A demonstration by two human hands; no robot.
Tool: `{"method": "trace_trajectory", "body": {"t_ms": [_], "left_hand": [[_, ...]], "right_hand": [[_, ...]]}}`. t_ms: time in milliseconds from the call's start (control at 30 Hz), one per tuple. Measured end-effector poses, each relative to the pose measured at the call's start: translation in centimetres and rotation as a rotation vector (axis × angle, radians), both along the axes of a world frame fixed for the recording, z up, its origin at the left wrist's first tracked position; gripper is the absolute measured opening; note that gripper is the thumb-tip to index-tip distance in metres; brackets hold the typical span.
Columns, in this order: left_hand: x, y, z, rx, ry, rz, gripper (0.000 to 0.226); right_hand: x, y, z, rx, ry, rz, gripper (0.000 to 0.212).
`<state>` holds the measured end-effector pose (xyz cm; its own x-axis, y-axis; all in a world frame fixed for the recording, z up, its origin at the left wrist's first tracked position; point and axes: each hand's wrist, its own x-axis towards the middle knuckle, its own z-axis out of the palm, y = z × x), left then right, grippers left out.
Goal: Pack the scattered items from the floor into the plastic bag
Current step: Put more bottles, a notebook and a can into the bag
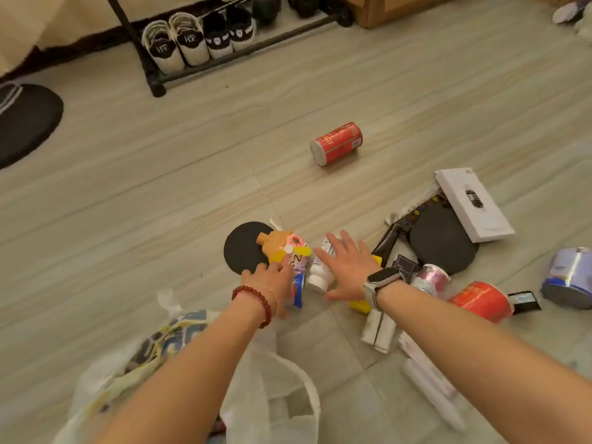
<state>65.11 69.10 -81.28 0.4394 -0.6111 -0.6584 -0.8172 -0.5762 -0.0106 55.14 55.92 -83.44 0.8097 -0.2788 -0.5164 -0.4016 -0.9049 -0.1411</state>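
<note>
Limp plastic bag (272,395) is sagging nearby; left hand (272,277) is gripping a blue-white can (298,290) (light, slippery), right hand (347,267) spreading over a white bottle (320,274).

Two red cans show on the floor, one lying apart (337,143) and one in the pile (480,301). There are two black round pads (243,248) (443,240), one white box (474,205), one white bottle (322,272) and one plush toy (282,246). Four shoes (195,38) stand on the rack, and one plastic bag (272,395) lies near two hands (274,278) (347,267).
</note>
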Motion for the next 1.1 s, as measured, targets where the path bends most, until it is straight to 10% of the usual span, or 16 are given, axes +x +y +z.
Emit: {"method": "trace_trajectory", "body": {"t_ms": [367,700,900,1100], "left_hand": [[-0.2,0.5,-0.9,-0.133,-0.029,0.133,0.074],[1.4,7.2,10.9,-0.775,-0.1,0.306,0.073],[-1.4,19.4,11.9,-0.81,-0.024,0.416,0.083],[-5.6,28.7,8.1,-0.771,-0.019,0.553,0.09]], "right_hand": [[-0.3,-0.2,-1.9,0.162,-0.237,-0.095,0.067],[-1.4,5.4,4.3,0.502,-0.741,-0.537,0.062],[-3.3,13.3,8.5,0.645,-0.939,-0.234,0.066],[-5.1,19.3,8.7,0.321,-0.746,0.579,0.067]]}}
